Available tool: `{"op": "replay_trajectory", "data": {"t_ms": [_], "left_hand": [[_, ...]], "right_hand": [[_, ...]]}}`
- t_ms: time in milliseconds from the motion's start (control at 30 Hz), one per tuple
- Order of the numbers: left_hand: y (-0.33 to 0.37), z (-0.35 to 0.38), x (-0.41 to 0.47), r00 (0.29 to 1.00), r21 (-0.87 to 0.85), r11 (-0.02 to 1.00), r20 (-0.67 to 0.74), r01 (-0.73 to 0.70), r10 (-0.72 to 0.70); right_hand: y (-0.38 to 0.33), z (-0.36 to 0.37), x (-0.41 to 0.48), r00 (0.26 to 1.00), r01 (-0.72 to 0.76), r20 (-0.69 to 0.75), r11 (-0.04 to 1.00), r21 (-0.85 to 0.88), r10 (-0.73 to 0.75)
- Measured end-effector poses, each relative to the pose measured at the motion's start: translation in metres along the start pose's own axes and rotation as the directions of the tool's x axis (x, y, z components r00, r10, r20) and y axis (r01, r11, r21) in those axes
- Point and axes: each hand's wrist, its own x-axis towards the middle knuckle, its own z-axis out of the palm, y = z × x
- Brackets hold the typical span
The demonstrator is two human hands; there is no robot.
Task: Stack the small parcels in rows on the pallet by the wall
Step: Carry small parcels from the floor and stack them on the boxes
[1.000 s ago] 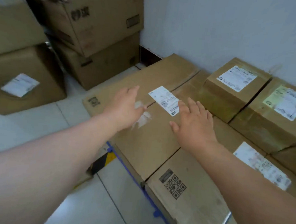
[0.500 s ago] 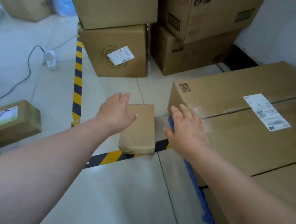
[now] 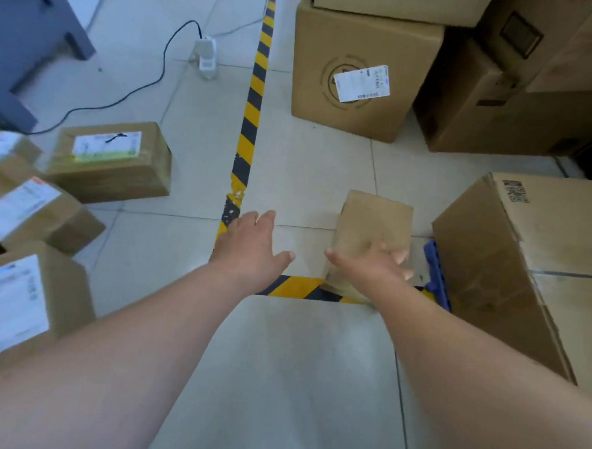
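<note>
The small plain parcel (image 3: pixel 373 228) lies on the floor across the striped tape's (image 3: pixel 247 142) corner, just beside the blue pallet (image 3: pixel 437 276). The right hand (image 3: pixel 371 262) is spread over its near end; blur hides whether they touch. The left hand (image 3: pixel 252 246) is open and apart from it. It should close in so both hands clamp opposite sides before lifting. Half a second ago the left hand was at the parcel.

A parcel (image 3: pixel 373 225) is set on the floor (image 3: pixel 280 361), partly on the tape (image 3: pixel 250 119), just left of the pallet (image 3: pixel 434 266) on which cartons (image 3: pixel 561 238) are laid, with other parcels (image 3: pixel 112 166) clustered far left and boxes (image 3: pixel 356 100) stacked behind.
</note>
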Motion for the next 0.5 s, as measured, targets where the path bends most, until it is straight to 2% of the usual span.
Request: {"op": "replay_trajectory", "data": {"t_ms": [133,267,333,367,433,500], "left_hand": [[-0.020,0.007,-0.014,0.999,-0.036,0.999,0.020,0.027,-0.026],[-0.032,0.008,-0.024,0.996,-0.113,0.990,0.048,0.079,-0.074],[-0.033,0.005,-0.026,0.993,-0.185,0.976,0.056,0.116,-0.107],[-0.031,0.003,-0.026,0.989,-0.247,0.959,0.064,0.142,-0.130],[-0.026,-0.003,-0.026,0.975,-0.413,0.884,0.105,0.221,-0.194],[-0.019,-0.008,-0.023,0.949,-0.593,0.742,0.169,0.314,-0.267]], "right_hand": [[-0.005,0.024,0.007,0.998,-0.063,0.026,0.997,-0.054,0.065],[0.004,0.029,-0.001,0.996,-0.057,-0.070,0.998,-0.034,0.055],[0.007,0.025,-0.002,0.996,-0.018,-0.089,0.990,0.141,0.031],[0.008,0.020,-0.004,0.999,0.006,-0.049,0.947,0.321,0.011],[0.010,0.007,-0.012,0.993,-0.004,0.087,0.735,0.678,-0.075],[0.016,-0.007,-0.027,0.947,-0.118,0.251,0.510,0.852,-0.201]]}}
